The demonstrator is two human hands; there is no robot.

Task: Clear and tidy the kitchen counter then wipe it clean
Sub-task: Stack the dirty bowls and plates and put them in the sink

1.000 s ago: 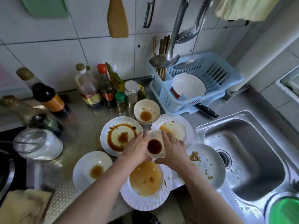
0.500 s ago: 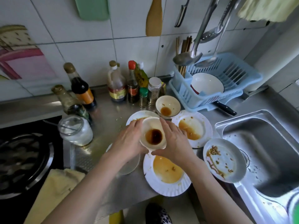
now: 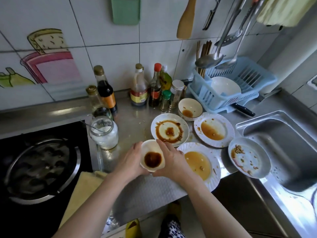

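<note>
My left hand (image 3: 132, 162) and my right hand (image 3: 171, 160) together hold a small white bowl (image 3: 152, 156) with dark sauce in its bottom. They hold it just above the steel counter (image 3: 133, 124) near its front edge. Dirty dishes lie to the right: a plate with a dark sauce ring (image 3: 169, 129), a fluted plate with orange sauce (image 3: 199, 164), another sauced plate (image 3: 214, 129), a plate with food scraps (image 3: 250, 158) and a beige bowl (image 3: 190, 109).
Sauce bottles (image 3: 139, 88) and spice jars line the wall. A glass jar (image 3: 103, 133) stands left of the bowl. A stove with a pan (image 3: 41, 167) is at the left, beside a yellow cloth (image 3: 84, 191). A blue dish rack (image 3: 231, 88), a knife (image 3: 243, 109) and the sink (image 3: 283, 143) are at the right.
Both hands have carried the small bowl left and toward the counter's front edge, away from above the plates. The view has swung left, showing the stove.
</note>
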